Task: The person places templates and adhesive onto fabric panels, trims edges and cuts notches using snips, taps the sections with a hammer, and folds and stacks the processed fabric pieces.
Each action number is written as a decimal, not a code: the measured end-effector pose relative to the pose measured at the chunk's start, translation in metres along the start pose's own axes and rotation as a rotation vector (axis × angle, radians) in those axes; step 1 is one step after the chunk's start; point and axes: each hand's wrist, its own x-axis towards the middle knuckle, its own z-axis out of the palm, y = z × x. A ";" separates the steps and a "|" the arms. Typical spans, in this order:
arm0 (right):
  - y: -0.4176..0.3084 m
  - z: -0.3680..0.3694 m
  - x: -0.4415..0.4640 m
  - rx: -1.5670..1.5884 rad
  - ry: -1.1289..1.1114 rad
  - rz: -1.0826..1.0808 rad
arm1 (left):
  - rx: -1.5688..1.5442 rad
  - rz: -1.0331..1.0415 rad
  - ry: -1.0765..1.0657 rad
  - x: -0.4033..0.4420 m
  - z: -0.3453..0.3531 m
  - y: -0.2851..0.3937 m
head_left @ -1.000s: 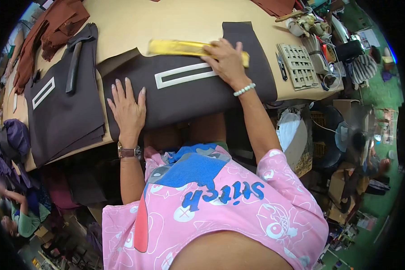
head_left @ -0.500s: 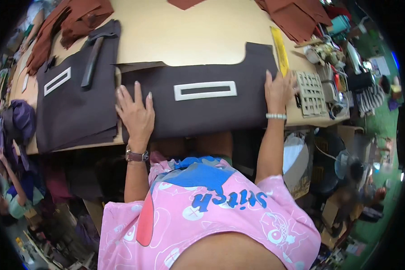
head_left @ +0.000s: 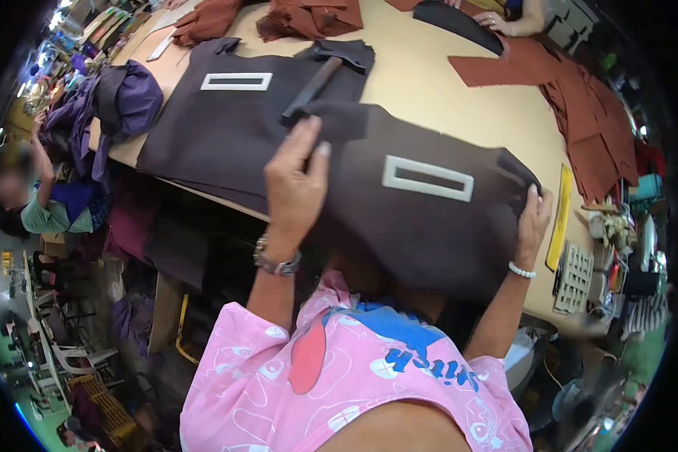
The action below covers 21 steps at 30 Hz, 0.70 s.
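Observation:
A dark brown sheet-material panel (head_left: 429, 233), fabric or leather, carries a white rectangular frame (head_left: 390, 181) and is lifted partly off the table. My left hand (head_left: 297, 184) pinches its upper left edge, close to the handle end of a hammer (head_left: 313, 90). At the panel's upper right corner, which folds over, my right hand (head_left: 533, 222) grips with thumb and fingers. The hammer lies on a stack of similar dark panels (head_left: 203, 143); the top one bears another white rectangular frame (head_left: 236, 81). The panel's lower edge hangs toward my lap.
Rust-brown pieces (head_left: 591, 113) lie along the table's right side, with more heaps (head_left: 309, 16) at the back. A yellow ruler (head_left: 559, 218) and a slotted pale tray (head_left: 574, 277) are right of my right hand. Another person's hand (head_left: 493, 22) rests across the table.
My hands have raised the panel from lying flat and tilted it; its left side has come closer to the stack and hammer. The view has swung left.

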 end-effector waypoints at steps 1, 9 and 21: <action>-0.017 0.016 0.003 0.111 -0.038 -0.033 | 0.070 0.011 0.048 0.011 -0.020 0.000; -0.142 0.171 0.018 0.860 -0.103 -0.288 | 0.801 0.338 0.309 0.139 -0.132 -0.086; -0.175 0.313 -0.003 0.413 -0.207 -0.152 | 1.188 -0.043 0.010 0.222 -0.134 -0.236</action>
